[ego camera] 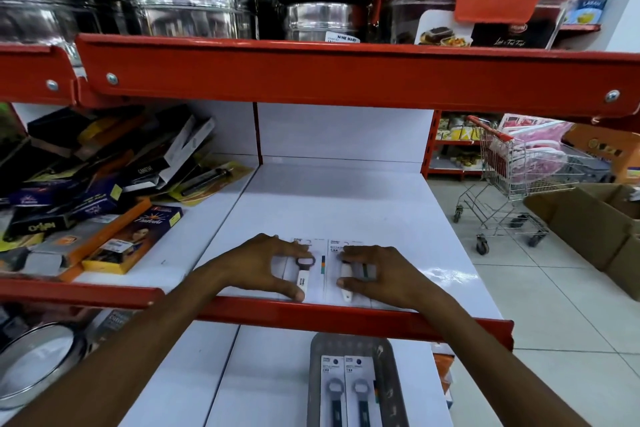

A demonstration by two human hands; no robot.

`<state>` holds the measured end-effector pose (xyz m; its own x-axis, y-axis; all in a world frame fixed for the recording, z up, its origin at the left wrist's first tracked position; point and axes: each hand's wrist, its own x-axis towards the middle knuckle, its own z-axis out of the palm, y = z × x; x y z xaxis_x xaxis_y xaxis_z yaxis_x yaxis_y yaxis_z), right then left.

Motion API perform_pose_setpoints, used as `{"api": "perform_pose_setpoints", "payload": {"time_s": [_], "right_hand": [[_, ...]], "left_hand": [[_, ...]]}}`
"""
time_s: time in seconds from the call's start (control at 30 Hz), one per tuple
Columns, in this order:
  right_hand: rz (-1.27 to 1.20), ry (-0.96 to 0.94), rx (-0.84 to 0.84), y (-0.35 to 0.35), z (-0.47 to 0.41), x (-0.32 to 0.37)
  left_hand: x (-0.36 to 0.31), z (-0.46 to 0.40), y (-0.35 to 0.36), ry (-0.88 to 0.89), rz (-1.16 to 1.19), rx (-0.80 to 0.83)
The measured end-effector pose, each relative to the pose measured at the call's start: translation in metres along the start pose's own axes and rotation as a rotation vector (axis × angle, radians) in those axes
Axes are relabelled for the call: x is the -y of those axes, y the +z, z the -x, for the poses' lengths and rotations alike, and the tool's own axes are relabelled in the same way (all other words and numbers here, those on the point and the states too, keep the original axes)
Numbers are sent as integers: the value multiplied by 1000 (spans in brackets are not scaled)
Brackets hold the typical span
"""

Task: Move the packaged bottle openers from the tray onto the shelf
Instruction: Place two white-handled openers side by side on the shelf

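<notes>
Nearest, on the lower white shelf board, a grey perforated metal tray (349, 343) holds two more carded bottle openers with dark handles (349, 388), lying side by side, face up.

Above it, just behind the red front lip of the white shelf (346, 204), two flat white-carded bottle openers with white handles (323, 270) lie side by side, edges touching or nearly so. The left hand (263, 263) rests spread on the left card, thumb at its near edge and fingertips at the far end; that grip is loose, pressing rather than pinching. The right hand (377, 274) covers the right card the same way, closed on nothing.

These packs look light, thin and fairly stiff, with slick card that probably slides easily; the raised opener in the middle or a card edge seems the best hold.

Farther left sits a jumble of boxed goods (104, 191).
</notes>
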<state>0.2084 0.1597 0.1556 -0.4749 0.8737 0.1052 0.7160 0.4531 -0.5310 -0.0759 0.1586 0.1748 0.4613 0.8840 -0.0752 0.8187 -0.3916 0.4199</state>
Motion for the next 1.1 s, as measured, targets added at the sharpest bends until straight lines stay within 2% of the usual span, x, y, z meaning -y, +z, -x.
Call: {"api": "perform_pose_setpoints", "payload": {"time_s": [0.67, 0.77, 0.97, 1.03, 1.1], "right_hand": [[42, 35, 35, -4, 10, 17], [110, -37, -127, -8, 30, 31], [229, -320, -601, 12, 114, 37], [270, -342, -629, 39, 145, 17], [313, -283, -519, 71, 166, -7]], "left_hand": [[-10, 5, -1, 4, -58, 29], [-19, 26, 2, 13, -92, -84], [-46, 91, 51, 321, -261, -612], [-50, 109, 88, 395, -232, -619], [-51, 119, 128, 383, -248, -472]]}}
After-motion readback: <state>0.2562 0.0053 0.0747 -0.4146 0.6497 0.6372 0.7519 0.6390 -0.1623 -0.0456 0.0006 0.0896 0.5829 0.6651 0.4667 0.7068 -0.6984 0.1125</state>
